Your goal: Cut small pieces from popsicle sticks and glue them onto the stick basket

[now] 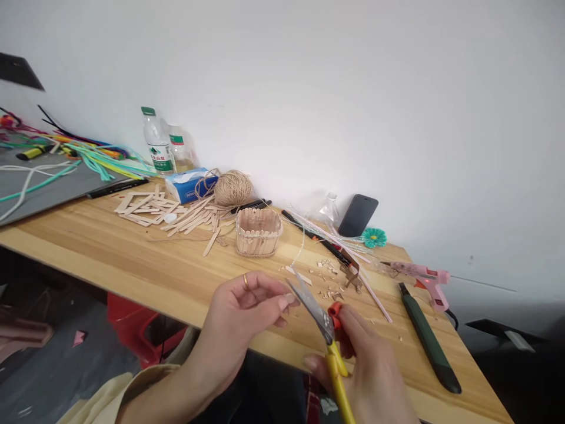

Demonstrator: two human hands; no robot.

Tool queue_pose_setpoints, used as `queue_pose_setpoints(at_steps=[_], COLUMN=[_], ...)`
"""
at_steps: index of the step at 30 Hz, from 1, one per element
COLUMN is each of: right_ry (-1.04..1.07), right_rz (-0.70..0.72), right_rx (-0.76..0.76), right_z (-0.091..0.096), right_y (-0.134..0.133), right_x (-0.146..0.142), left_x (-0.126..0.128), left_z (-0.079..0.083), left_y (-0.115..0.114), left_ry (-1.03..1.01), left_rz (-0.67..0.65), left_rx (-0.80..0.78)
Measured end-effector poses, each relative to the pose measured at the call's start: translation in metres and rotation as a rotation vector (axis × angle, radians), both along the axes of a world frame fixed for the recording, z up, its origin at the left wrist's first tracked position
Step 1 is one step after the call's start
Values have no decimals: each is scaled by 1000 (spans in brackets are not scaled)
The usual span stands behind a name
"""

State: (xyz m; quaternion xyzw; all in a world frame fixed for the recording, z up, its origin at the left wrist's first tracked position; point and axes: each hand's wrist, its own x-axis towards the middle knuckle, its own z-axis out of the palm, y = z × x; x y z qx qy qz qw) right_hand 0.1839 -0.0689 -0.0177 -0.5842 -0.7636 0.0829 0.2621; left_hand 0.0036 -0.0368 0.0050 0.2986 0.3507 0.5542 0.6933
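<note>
we are holding the scissors (pixel 324 327) in our right hand (pixel 371 371), fingers clenching around the yellow and orange handles, low over the near edge of the table (pixel 110 247). the grey blades are pointing up and to the left, standing slightly apart. our left hand (pixel 247 312) is hovering just beside the blade tips, palm turned up, a ring on 1 finger, with the thumb pressing toward the curled fingertips (pixel 288 300); we cannot tell whether anything is pinched between them.

just beyond the blades, small wood chips (pixel 329 282) are lying scattered on the table. further back, a little basket (pixel 258 232) made of wooden sticks is standing upright. behind it a ball of twine (pixel 233 187) is resting against a blue tissue pack (pixel 189 184), and 2 plastic bottles (pixel 158 141) are standing near the wall. loose wooden sticks (pixel 176 212) are lying spread out to the left of the basket.

to our right, a green knife (pixel 428 338) is lying along the table, with a pink glue gun (pixel 424 280) just beyond it. a dark phone (pixel 357 215) is leaning against the wall, with a teal flower (pixel 374 237) beside it. coloured pipe cleaners (pixel 88 153) are lying piled at the far left.
</note>
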Motion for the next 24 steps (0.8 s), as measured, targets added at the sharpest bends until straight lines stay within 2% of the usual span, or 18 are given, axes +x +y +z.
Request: queue_pose_setpoints(at_steps=[3, 7, 12, 24], right_ry=[-238, -373, -452, -516], right_rz=[-65, -92, -118, -56], right_rx=[334, 538, 635, 649], right_z=[1, 5, 12, 25], right_y=[2, 2, 1, 2], right_x=[5, 8, 10, 9], left_x=[1, 2, 1, 1], left_z=[-1, -1, -4, -9], left_y=[-1, -2, -4, -4], left_ry=[-15, -26, -13, 27], left_rz=[33, 77, 97, 175], left_rx=[9, 25, 38, 99])
